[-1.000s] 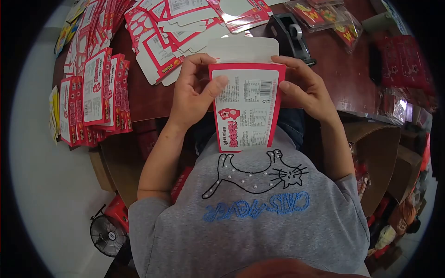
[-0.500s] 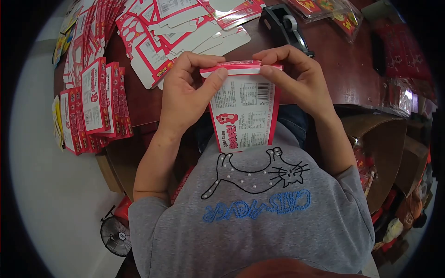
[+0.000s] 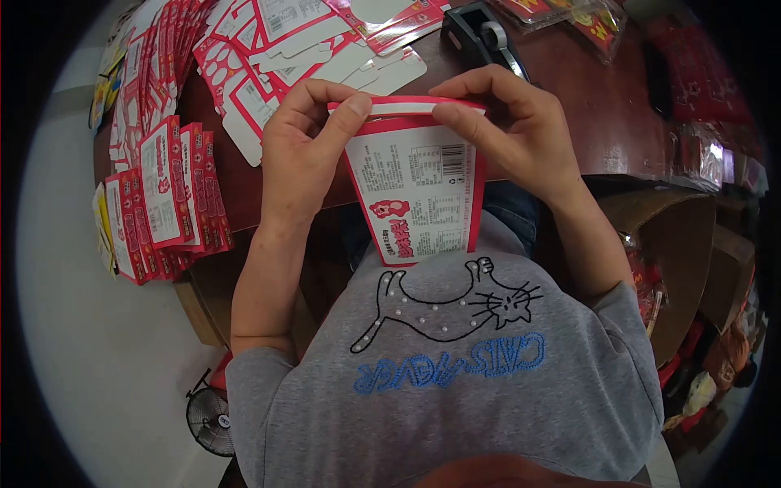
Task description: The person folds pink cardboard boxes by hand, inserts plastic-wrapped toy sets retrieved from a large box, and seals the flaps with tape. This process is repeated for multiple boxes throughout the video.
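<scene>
A pink and white printed carton (image 3: 416,191) stands between my hands, its lower end against the grey shirt. My left hand (image 3: 313,142) pinches the left end of the carton's top flap, thumb on the white strip. At the flap's right end, my right hand (image 3: 512,134) grips with thumb and forefinger. A narrow dark gap shows between the flap and the printed panel. The fingertips behind the flap are partly hidden.
Flat printed cartons (image 3: 285,49) lie spread beyond my hands on the dark red table (image 3: 582,130). Stacked cartons (image 3: 167,191) are at the left. A black tape dispenser (image 3: 480,41) stands behind my right hand, with plastic-wrapped packs (image 3: 598,28) further right.
The flap has lifted away from the printed panel, opening a gap. My left hand has shifted left, and the carton's top has moved slightly left and up.
</scene>
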Motion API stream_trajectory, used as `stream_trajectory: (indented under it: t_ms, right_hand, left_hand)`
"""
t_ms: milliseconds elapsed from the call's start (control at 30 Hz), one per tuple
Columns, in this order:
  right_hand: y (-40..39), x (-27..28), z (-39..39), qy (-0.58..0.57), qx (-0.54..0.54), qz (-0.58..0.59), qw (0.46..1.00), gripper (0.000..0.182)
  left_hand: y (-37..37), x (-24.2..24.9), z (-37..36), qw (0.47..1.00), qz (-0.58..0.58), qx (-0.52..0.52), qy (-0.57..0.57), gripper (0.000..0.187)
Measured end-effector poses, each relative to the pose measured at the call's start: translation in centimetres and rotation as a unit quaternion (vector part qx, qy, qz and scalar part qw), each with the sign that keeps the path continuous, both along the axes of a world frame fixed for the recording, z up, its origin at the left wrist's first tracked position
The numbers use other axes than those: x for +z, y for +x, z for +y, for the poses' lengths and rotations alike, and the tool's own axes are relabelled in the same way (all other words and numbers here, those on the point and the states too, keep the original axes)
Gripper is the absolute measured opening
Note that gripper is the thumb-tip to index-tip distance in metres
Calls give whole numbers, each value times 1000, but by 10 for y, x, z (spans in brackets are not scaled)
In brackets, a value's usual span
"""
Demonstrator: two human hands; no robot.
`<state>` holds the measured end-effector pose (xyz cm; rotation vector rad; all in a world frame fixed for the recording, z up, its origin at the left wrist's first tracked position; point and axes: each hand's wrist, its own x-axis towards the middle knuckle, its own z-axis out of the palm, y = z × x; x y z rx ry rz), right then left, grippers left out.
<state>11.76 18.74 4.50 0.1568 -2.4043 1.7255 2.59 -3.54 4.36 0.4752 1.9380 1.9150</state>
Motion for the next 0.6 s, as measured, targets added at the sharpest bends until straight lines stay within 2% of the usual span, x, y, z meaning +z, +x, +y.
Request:
stream_trajectory:
  t_ms: [67,300,367,400,467,533,600]
  right_hand:
    - [-10,-8,1,-120,-55,-24,991,25]
    - [-5,-7,15,-63,-12,-62,996,22]
    - [-8,-1,13,-144,-8,-96,985,21]
    - [-7,-1,14,-145,-7,-99,984,21]
    - [-8,2,23,-132,27,-112,985,21]
    - [-1,1,32,-146,34,-125,981,22]
    - [11,-5,34,-165,35,-145,975,24]
  left_hand:
    - [-5,2,5,1000,4,-3,-9,16]
    - [1,-1,6,996,69,-59,-6,14]
    - [-10,6,7,997,23,-67,-28,15]
    - [-14,11,6,996,-19,-73,-47,16]
    - [-15,15,4,993,-25,-93,-64,19]
    - [-7,9,-1,988,-19,-150,32,20]
    - [-4,2,-6,983,-7,-174,56,23]
